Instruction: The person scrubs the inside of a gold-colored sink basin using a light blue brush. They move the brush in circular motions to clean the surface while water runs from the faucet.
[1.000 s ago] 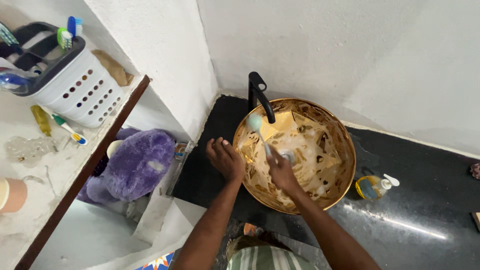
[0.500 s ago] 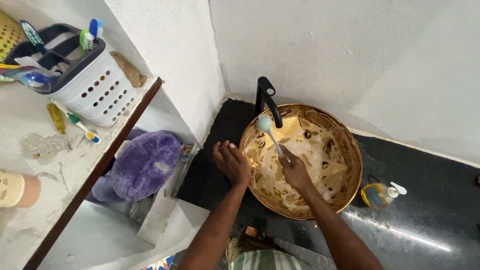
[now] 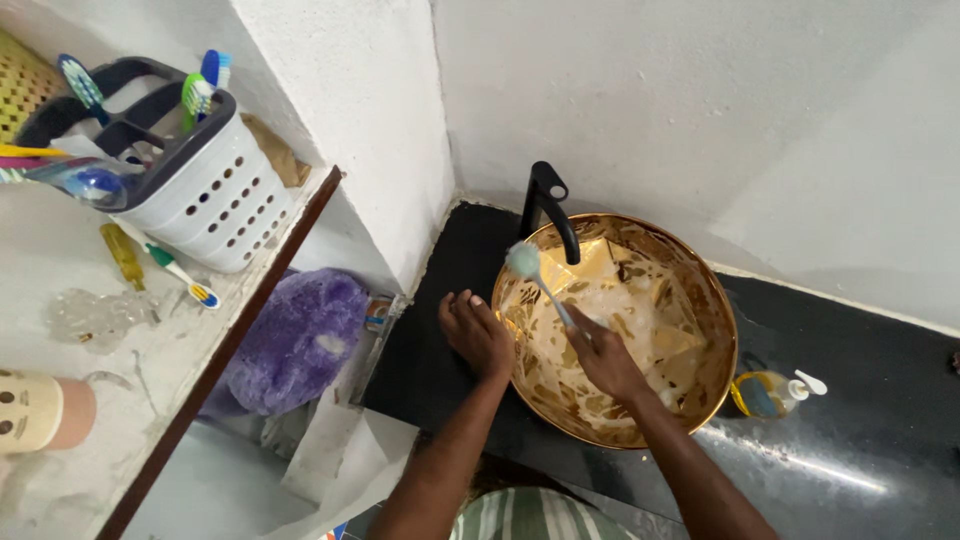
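Note:
A round gold-patterned basin [image 3: 700,290] stands on a black counter [image 3: 850,440], with a black tap [image 3: 553,205] at its far left rim. My right hand [image 3: 607,358] is inside the basin, closed around the handle of a pale green brush [image 3: 523,262] whose head points up toward the tap. Soapy foam covers the basin's inside. My left hand [image 3: 479,333] rests on the basin's left rim, fingers curled over it.
A soap pump bottle [image 3: 775,392] lies on the counter right of the basin. To the left, a white shelf [image 3: 150,350] carries a perforated caddy [image 3: 190,170] with toothbrushes, a loose toothbrush [image 3: 178,270] and a cup [image 3: 40,410]. A purple plush thing [image 3: 300,335] sits below.
The view has drifted left and down, so everything sits further right. My right hand and the brush have shifted slightly within the basin; my left hand stays on the rim.

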